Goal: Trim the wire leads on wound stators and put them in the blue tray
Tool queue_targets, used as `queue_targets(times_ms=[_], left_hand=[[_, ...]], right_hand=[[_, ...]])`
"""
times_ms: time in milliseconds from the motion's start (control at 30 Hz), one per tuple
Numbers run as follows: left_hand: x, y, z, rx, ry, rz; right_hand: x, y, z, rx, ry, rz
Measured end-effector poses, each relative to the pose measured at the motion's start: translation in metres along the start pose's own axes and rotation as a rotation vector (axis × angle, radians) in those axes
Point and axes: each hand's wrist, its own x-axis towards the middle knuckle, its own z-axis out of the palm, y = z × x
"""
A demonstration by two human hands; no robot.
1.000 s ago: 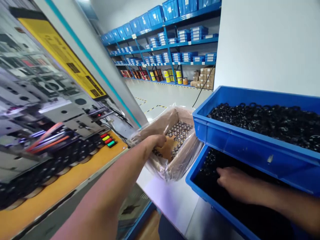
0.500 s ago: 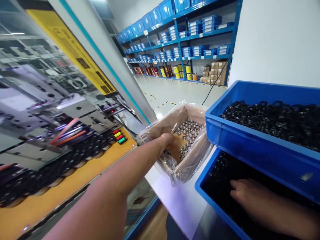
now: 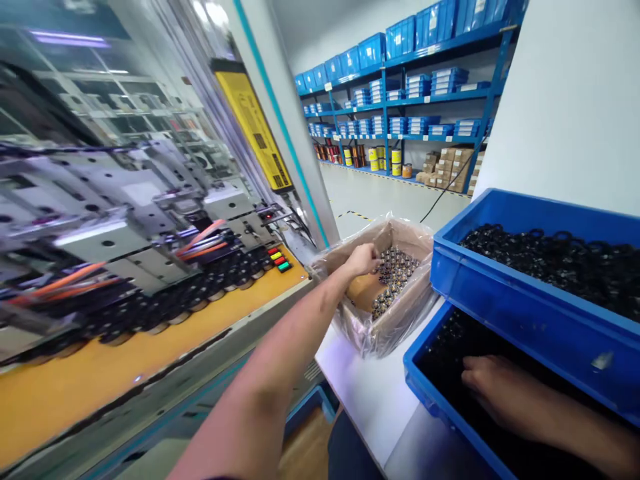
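Note:
My left hand [image 3: 365, 259] is over the plastic-lined carton [image 3: 379, 337], its fingers curled together. What they hold, if anything, is too small to make out. Under and beside it lie several small shiny ring-shaped metal parts [image 3: 397, 275] on a brown cardboard sheet [image 3: 363, 293]. My right hand [image 3: 487, 379] reaches into the lower blue bin [image 3: 434, 395], its fingers bent inward at the dark contents. Deep shadow hides the fingertips and whatever is in them. Black ring-shaped parts [image 3: 453, 327] show faintly at that bin's far corner.
An upper blue bin [image 3: 520, 290], holding black rings [image 3: 555, 257], overhangs the lower one. At left stands a machine with a yellow-orange deck [image 3: 200, 320], a row of black ring parts [image 3: 165, 310] and coloured buttons [image 3: 280, 260]. Blue shelving [image 3: 385, 107] is behind.
The view has swung left, so everything sits further right. My left hand has risen from low in the carton to above its metal parts. My right hand stays in the lower bin.

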Motion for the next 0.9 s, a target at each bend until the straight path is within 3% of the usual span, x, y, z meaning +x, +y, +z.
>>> queue_targets(times_ms=[100,233,333,433,533,667,800,900], left_hand=[[-0.058,0.017,-0.007,-0.283,0.141,0.074],[-0.178,0.034,0.003,-0.561,0.315,0.140],[-0.258,0.038,0.014,-0.691,0.454,0.106],[-0.310,0.037,0.020,-0.850,0.548,0.006],[-0.342,0.037,0.020,-0.980,0.512,-0.067],[-0.367,0.044,0.018,-1.027,0.496,-0.042],[-0.381,0.052,0.022,-0.988,0.517,-0.008],[-0.387,0.054,0.029,-0.979,0.513,0.070]], right_hand=[[-0.001,0.000,-0.008,0.004,0.068,-0.042],[0.003,0.001,-0.008,0.021,0.196,-0.103],[0.007,0.000,-0.005,0.043,0.268,-0.109],[0.008,-0.006,-0.008,0.072,0.391,-0.108],[0.005,-0.025,-0.022,0.109,0.576,-0.145],[-0.004,-0.081,-0.041,0.174,0.726,-0.328],[-0.019,-0.144,-0.035,0.304,0.841,-0.700],[-0.031,-0.169,-0.019,0.408,0.914,-0.935]])
